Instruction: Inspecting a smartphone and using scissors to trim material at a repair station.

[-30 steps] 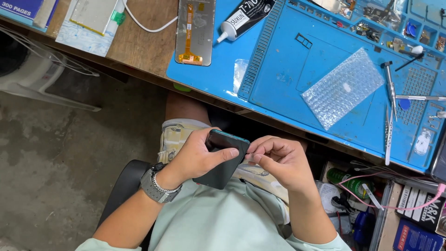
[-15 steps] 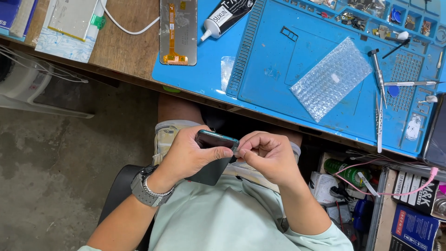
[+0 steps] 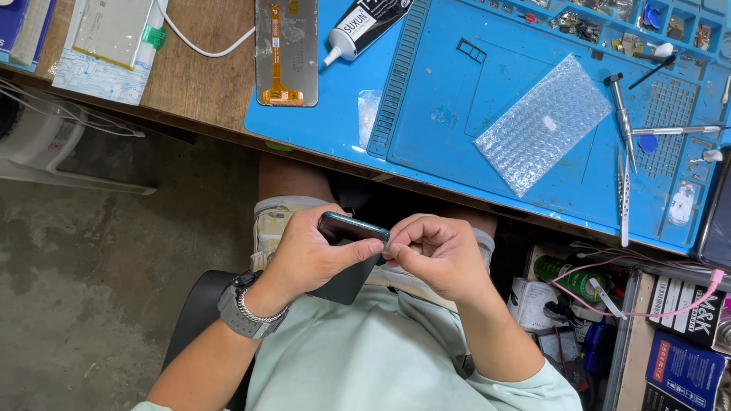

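Seen from the head camera, a seated person works over their lap, below the front edge of a wooden bench (image 3: 190,91). The left hand (image 3: 312,255), with a metal-link watch (image 3: 242,310) on its wrist, grips a dark smartphone (image 3: 350,228) tilted on edge, fingers wrapped over its back and the thumb pressed along the upper rim. The right hand (image 3: 434,255) is curled tight against the phone's right end, fingertips pinched together at the edge; whether anything is held between them cannot be told. The phone sits above the person's thighs, just under the bench edge, touching both hands. On the bench, a blue work mat (image 3: 457,122) carries a sheet of bubble wrap (image 3: 542,125), a black-and-white glue tube (image 3: 365,27) and a bare phone screen panel (image 3: 286,49) with an orange ribbon cable. Tweezers (image 3: 623,190) and a slim screwdriver (image 3: 620,114) lie at the mat's right side, near small parts compartments. A flat silver battery (image 3: 114,30) and a white cable (image 3: 202,46) rest at the bench's left end. Boxes and pink wires crowd a shelf (image 3: 609,304) to the person's right.
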